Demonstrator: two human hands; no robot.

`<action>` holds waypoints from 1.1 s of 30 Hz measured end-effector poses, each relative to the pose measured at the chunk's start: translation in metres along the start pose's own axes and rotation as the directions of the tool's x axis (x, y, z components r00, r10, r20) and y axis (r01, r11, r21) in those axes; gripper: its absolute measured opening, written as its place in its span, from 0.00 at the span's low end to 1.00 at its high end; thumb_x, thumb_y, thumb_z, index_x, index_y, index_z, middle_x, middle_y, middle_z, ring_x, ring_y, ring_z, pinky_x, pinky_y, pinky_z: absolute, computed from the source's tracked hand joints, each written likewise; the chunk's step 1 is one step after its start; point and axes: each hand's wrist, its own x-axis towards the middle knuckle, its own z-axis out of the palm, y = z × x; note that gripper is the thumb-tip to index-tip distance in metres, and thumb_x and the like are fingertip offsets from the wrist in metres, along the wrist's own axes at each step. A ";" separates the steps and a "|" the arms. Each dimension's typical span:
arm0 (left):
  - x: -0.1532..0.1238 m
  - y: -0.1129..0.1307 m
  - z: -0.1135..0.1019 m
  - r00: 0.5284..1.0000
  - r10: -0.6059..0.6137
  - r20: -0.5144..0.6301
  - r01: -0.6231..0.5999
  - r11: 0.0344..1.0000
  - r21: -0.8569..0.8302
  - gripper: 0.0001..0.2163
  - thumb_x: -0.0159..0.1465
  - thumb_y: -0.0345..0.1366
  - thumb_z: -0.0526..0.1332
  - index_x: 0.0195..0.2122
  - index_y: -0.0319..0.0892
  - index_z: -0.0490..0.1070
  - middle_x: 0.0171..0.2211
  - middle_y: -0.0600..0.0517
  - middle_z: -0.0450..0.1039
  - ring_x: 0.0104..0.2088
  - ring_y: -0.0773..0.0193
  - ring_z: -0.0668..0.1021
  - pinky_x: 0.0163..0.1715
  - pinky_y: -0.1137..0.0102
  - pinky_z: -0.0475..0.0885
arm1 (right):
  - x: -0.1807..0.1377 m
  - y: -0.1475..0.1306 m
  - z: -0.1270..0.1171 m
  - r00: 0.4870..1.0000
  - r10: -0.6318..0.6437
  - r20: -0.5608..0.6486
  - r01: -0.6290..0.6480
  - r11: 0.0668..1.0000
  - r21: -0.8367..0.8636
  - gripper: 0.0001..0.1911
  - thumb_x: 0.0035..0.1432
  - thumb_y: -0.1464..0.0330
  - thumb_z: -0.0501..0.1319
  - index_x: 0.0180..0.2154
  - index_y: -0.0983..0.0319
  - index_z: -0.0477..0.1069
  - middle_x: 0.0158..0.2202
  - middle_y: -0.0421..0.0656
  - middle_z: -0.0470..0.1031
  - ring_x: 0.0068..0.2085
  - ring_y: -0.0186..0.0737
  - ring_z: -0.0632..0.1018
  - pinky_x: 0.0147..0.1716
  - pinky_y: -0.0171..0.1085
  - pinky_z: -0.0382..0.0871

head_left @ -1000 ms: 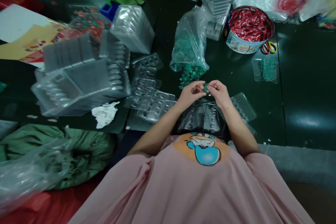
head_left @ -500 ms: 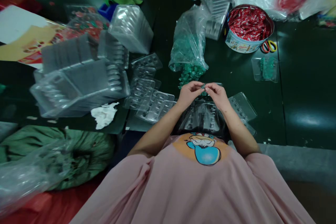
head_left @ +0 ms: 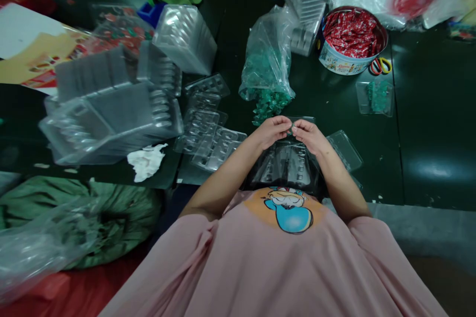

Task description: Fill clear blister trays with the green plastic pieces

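Note:
My left hand [head_left: 270,132] and my right hand [head_left: 309,134] meet fingertip to fingertip over a clear blister tray [head_left: 288,164] at the table's near edge. Both pinch one small green wrapped piece [head_left: 290,129], mostly hidden by the fingers. Just beyond them a clear bag of green wrapped pieces [head_left: 267,67] lies open, with several pieces spilled out [head_left: 268,104] onto the dark green table [head_left: 427,124].
Stacks of clear blister trays [head_left: 111,109] crowd the left, loose trays [head_left: 211,133] lie beside my left arm. A round tin of red sachets [head_left: 351,39] with scissors [head_left: 381,66] stands at the back right, another tray stack [head_left: 307,0] behind the bag.
Both hands have drawn slightly nearer to me and lower over the tray, still pinching the small green piece together.

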 end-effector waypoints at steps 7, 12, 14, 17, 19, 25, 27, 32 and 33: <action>0.018 0.007 0.014 0.995 0.008 0.100 0.000 0.997 -0.077 0.15 0.49 0.35 0.74 0.33 0.39 0.70 0.27 0.56 0.71 0.28 0.72 0.75 0.30 0.76 0.68 | 0.001 -0.011 -0.015 0.995 0.025 -0.096 -0.018 0.997 0.076 0.23 0.39 0.52 0.73 0.31 0.60 0.72 0.27 0.36 0.70 0.27 0.29 0.68 0.26 0.29 0.61; 0.033 0.003 0.021 0.990 0.142 -0.012 -0.139 0.983 0.123 0.10 0.50 0.28 0.68 0.34 0.38 0.73 0.28 0.56 0.71 0.26 0.74 0.72 0.27 0.77 0.64 | 0.003 -0.008 -0.030 0.970 -0.082 -0.228 0.040 0.982 -0.182 0.17 0.48 0.54 0.67 0.30 0.61 0.72 0.26 0.38 0.71 0.27 0.31 0.68 0.26 0.31 0.59; 0.039 -0.004 0.019 0.979 0.203 -0.032 -0.188 0.949 0.254 0.10 0.50 0.26 0.66 0.35 0.38 0.74 0.30 0.54 0.73 0.28 0.73 0.72 0.28 0.76 0.65 | 0.003 -0.002 -0.034 0.959 -0.155 -0.236 0.062 0.932 -0.358 0.13 0.52 0.57 0.63 0.30 0.61 0.72 0.25 0.37 0.71 0.27 0.32 0.67 0.28 0.32 0.60; 0.046 -0.017 0.013 0.956 0.294 -0.016 -0.252 0.846 0.470 0.08 0.50 0.25 0.63 0.33 0.37 0.75 0.31 0.52 0.74 0.32 0.70 0.74 0.34 0.74 0.68 | 0.002 0.005 -0.035 0.955 -0.199 -0.221 0.017 0.779 -0.626 0.10 0.56 0.63 0.59 0.30 0.62 0.74 0.24 0.37 0.71 0.26 0.33 0.68 0.30 0.34 0.60; 0.050 -0.024 0.008 0.947 0.322 0.005 -0.257 0.746 0.614 0.07 0.51 0.25 0.61 0.31 0.37 0.75 0.30 0.52 0.75 0.32 0.67 0.75 0.35 0.73 0.68 | 0.002 0.008 -0.032 0.956 -0.187 -0.225 -0.055 0.640 -0.766 0.09 0.58 0.66 0.57 0.33 0.62 0.76 0.26 0.39 0.73 0.28 0.35 0.70 0.31 0.34 0.60; 0.055 -0.033 0.005 0.939 0.344 0.033 -0.177 0.396 0.901 0.10 0.52 0.24 0.58 0.31 0.40 0.77 0.28 0.51 0.76 0.31 0.64 0.75 0.33 0.71 0.68 | 0.003 0.009 -0.018 0.965 -0.124 -0.233 -0.195 0.258 -0.946 0.13 0.63 0.67 0.54 0.40 0.59 0.78 0.40 0.47 0.79 0.40 0.43 0.77 0.38 0.37 0.64; 0.056 -0.032 0.007 0.942 0.334 0.037 -0.152 0.326 0.933 0.11 0.52 0.23 0.57 0.31 0.41 0.77 0.29 0.51 0.77 0.31 0.63 0.75 0.33 0.70 0.67 | 0.004 0.010 -0.017 0.965 -0.122 -0.231 -0.205 0.191 -0.960 0.13 0.63 0.66 0.54 0.41 0.59 0.78 0.42 0.49 0.79 0.41 0.44 0.77 0.38 0.37 0.65; 0.059 -0.032 0.006 0.936 0.346 0.063 -0.171 0.294 0.940 0.12 0.51 0.22 0.58 0.29 0.44 0.78 0.27 0.51 0.75 0.31 0.60 0.75 0.34 0.69 0.66 | 0.007 0.015 -0.019 0.969 -0.152 -0.195 -0.169 0.168 -0.971 0.12 0.63 0.66 0.56 0.39 0.60 0.78 0.39 0.52 0.78 0.39 0.46 0.78 0.36 0.39 0.65; 0.059 -0.033 0.006 0.933 0.355 0.064 -0.183 0.312 0.932 0.12 0.51 0.22 0.59 0.28 0.44 0.78 0.26 0.51 0.74 0.31 0.59 0.75 0.35 0.68 0.65 | 0.007 0.016 -0.020 0.968 -0.162 -0.191 -0.161 0.179 -0.971 0.12 0.63 0.66 0.56 0.39 0.60 0.78 0.39 0.52 0.78 0.39 0.47 0.77 0.36 0.39 0.65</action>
